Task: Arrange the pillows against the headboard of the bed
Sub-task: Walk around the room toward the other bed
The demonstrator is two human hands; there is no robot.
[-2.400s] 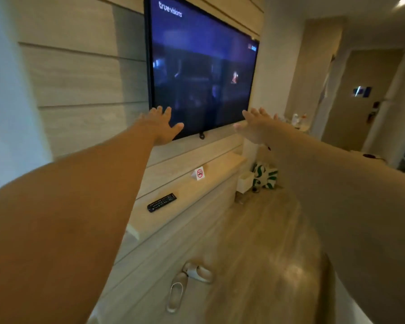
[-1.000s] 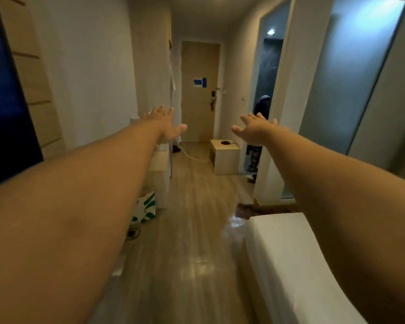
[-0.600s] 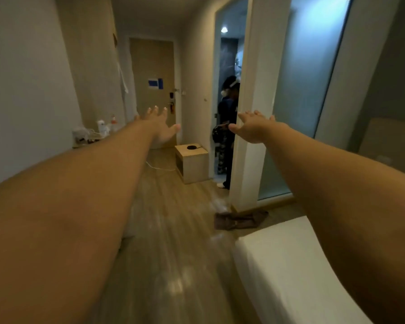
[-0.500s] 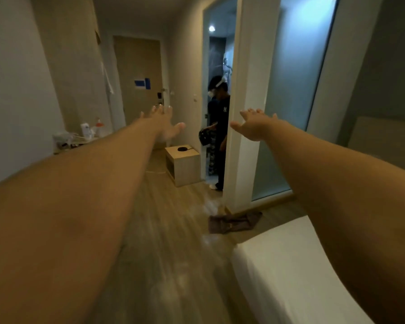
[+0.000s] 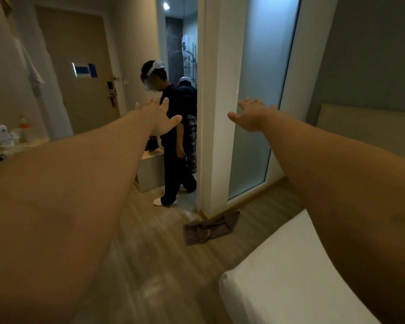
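Bed [image 5: 290, 284] corner sits near right, its headboard [image 5: 369, 127] far right against the wall. Left hand [image 5: 160, 118] and right hand [image 5: 251, 115] both stretch out, fingers spread, holding nothing. Brown towel [image 5: 208, 228] on the floor [image 5: 150, 265], a person [image 5: 173, 136] in the far doorway.

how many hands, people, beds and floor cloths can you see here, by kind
hands: 2, left hand and right hand, both held out open and empty
other people: 2, person in dark clothes in the doorway, second person mostly hidden behind
beds: 1, bed at lower right
floor cloths: 1, brown cloth
pillows: 0 in view
total: 6
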